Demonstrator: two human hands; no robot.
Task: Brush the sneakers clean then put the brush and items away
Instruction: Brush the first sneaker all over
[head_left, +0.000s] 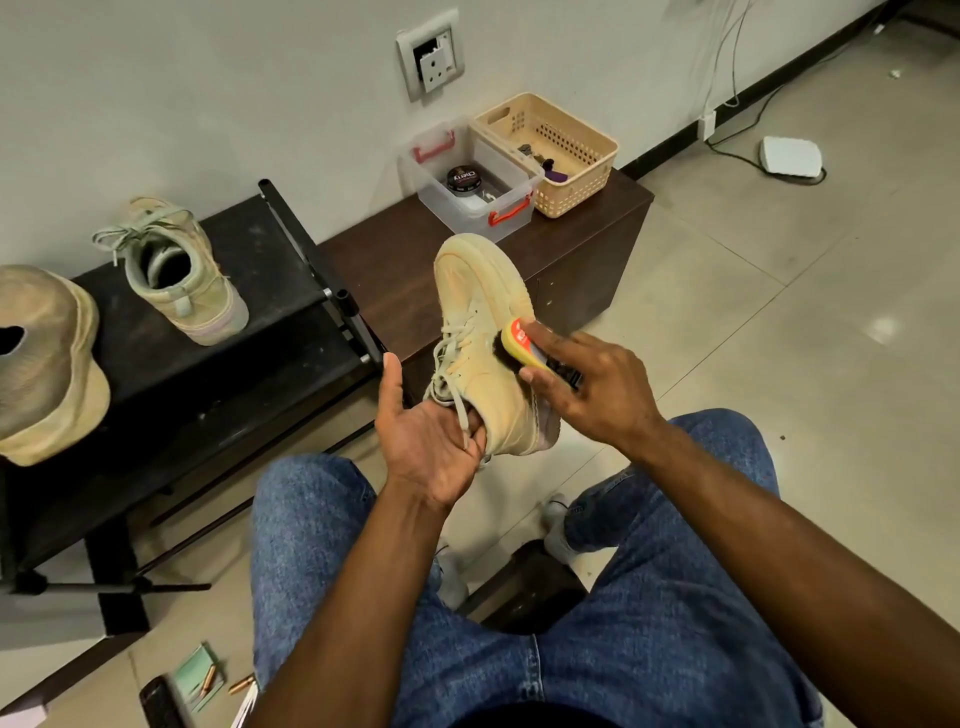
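Observation:
A tan sneaker (480, 312) is held up in front of me, toe pointing away. My left hand (426, 441) has its fingers tucked inside the shoe's opening, thumb raised. My right hand (592, 384) grips a yellow brush (524, 345) with black bristles, pressed against the sneaker's right side. A second, pale green sneaker (182, 275) stands on the black rack (156, 364) to the left. A clear plastic box (467, 182) with red handles holds a tin of polish (462, 178) on the brown bench (395, 265).
A beige basket (550, 150) with small items sits beside the clear box. A tan hat (47, 364) lies on the rack at far left. A wall socket (431, 57) is above the bench. Cables and a white device (789, 156) lie on the tiled floor to the right.

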